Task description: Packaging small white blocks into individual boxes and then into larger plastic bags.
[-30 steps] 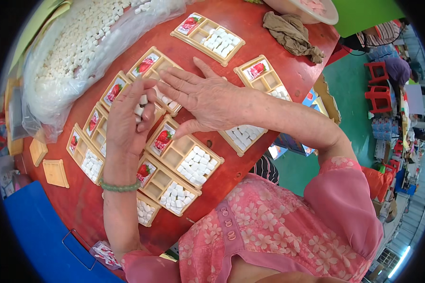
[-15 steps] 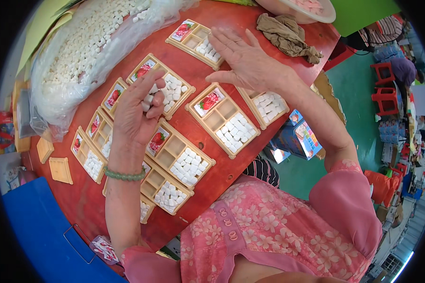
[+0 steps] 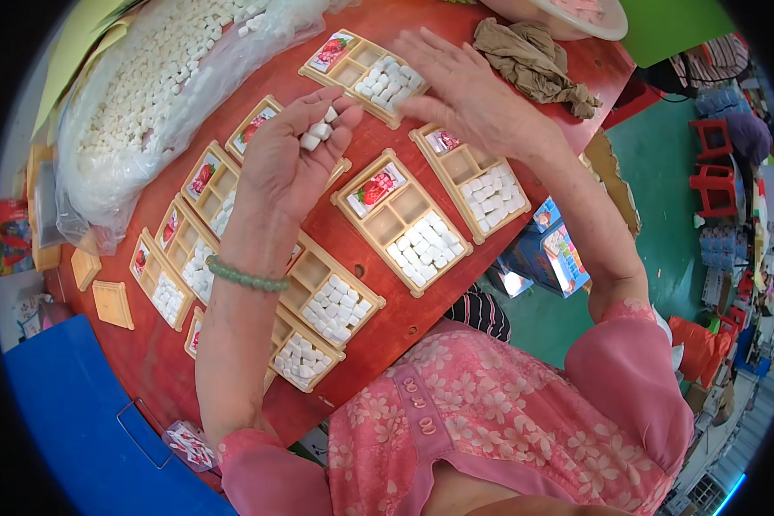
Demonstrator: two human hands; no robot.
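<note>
Several small white marshmallow-like pieces point(image 3: 316, 133) rest in my left hand point(image 3: 288, 168), which is turned palm up with the fingers curled round them. Beneath it, a tan compartment tray is mostly covered by the hand and wrist. My right hand point(image 3: 477, 99) holds nothing; its fingers are spread, slightly blurred, beside the farthest tray point(image 3: 346, 70). That tray has a strawberry card in one compartment and white pieces in its largest one. Nearer me lies another filled tray point(image 3: 387, 225), with a further tray point(image 3: 463, 163) to its right, partly below my right hand.
More filled trays point(image 3: 288, 297) cover the left of the red table point(image 3: 374, 344). A clear plastic bag point(image 3: 159, 95) of white pieces lies at the far left. A crumpled brown cloth point(image 3: 533, 64) and a pale basin point(image 3: 606, 26) are at the far right. Two small tan pieces point(image 3: 112, 305) lie left.
My left hand has moved right and toward the farthest tray, its palm turned up more and fewer pieces showing. My right hand has shifted right, uncovering that tray's white pieces.
</note>
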